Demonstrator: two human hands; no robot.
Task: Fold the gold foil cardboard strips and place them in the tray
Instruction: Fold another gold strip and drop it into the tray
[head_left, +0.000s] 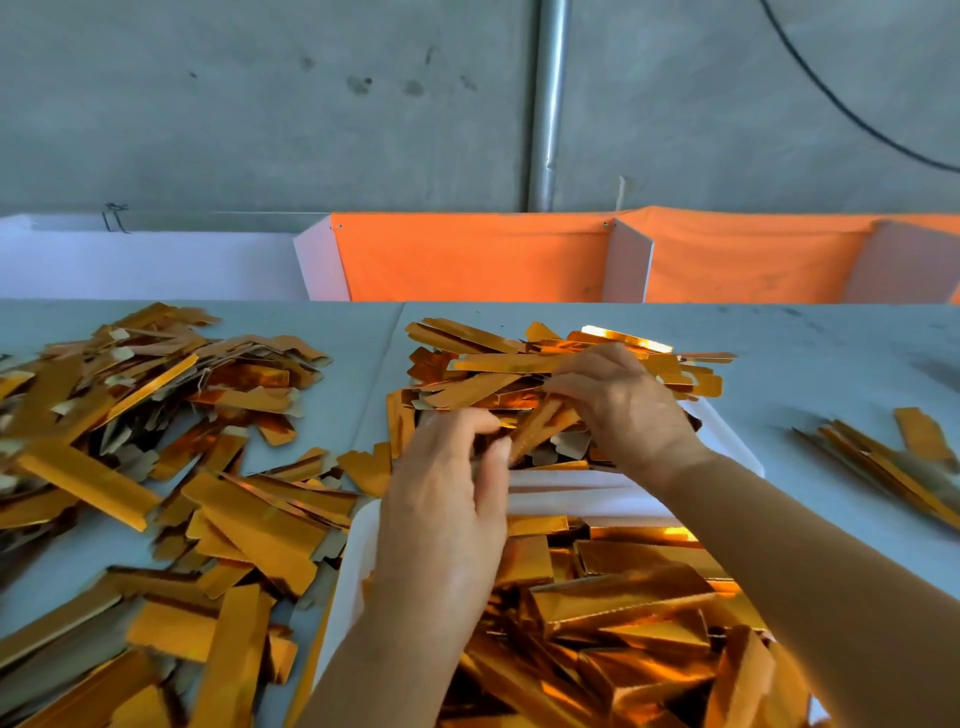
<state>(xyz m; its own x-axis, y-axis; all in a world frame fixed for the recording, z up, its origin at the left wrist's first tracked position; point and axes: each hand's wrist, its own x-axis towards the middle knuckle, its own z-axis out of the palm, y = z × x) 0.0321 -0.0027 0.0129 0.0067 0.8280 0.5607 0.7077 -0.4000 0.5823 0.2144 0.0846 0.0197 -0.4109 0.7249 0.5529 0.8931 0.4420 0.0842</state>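
My left hand (447, 499) and my right hand (623, 410) are both closed on one gold foil strip (540, 423) that runs tilted between them, above the far edge of the near white tray (353, 561). That tray holds several folded gold strips (623, 597). Just beyond my hands lies a heap of gold strips (519, 364) on a second white tray (727, 431), whose rim shows to the right of my right wrist.
A large loose pile of flat gold strips (156, 415) covers the grey table (805, 358) on the left. A smaller bunch of strips (893, 462) lies at the right. Orange and white bins (467, 260) line the table's far edge against a grey wall.
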